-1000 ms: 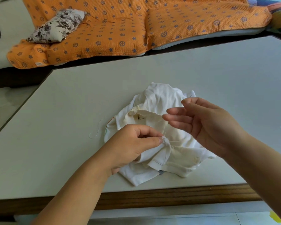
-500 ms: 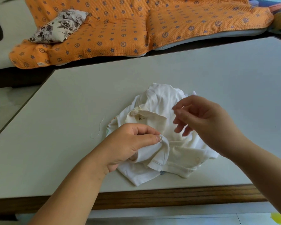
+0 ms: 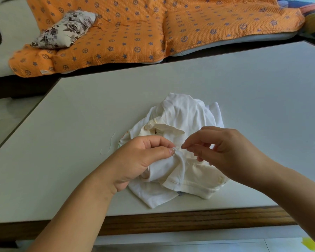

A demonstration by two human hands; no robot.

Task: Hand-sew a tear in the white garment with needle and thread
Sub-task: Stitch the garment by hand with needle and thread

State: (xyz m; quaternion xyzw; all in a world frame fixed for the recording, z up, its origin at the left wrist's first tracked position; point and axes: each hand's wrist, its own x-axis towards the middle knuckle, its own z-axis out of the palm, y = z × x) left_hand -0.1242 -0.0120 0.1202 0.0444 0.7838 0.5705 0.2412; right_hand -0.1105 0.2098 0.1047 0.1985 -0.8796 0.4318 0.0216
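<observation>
Head view showed the white garment (image 3: pixel 182 113) lying crumpled on the near middle of the pale counter (image 3: pixel 244 84), close to its wooden front edge. The left hand (image 3: pixel 144 159) pinched a raised fold of the cloth between thumb and forefinger, its other fingers curled against the bunched fabric. The right hand (image 3: pixel 224 151), just to the right, pinched a thin needle (image 3: pixel 178 148) at its fingertips. The metal showed only as a small glint at the fold the left hand held. Whether the tip had entered the cloth could not be told, and the working thread was too fine to make out. A loose strand of thread (image 3: pixel 108 147) lay on the counter left of the garment. The garment looked light, soft and limp, so it would likely sag and shift unless held taut right beside the tear with a firm pinch. The needle looked stiff, slick and sharp, and was probably best gripped towards its rear end, with fingertips clear of the point.
</observation>
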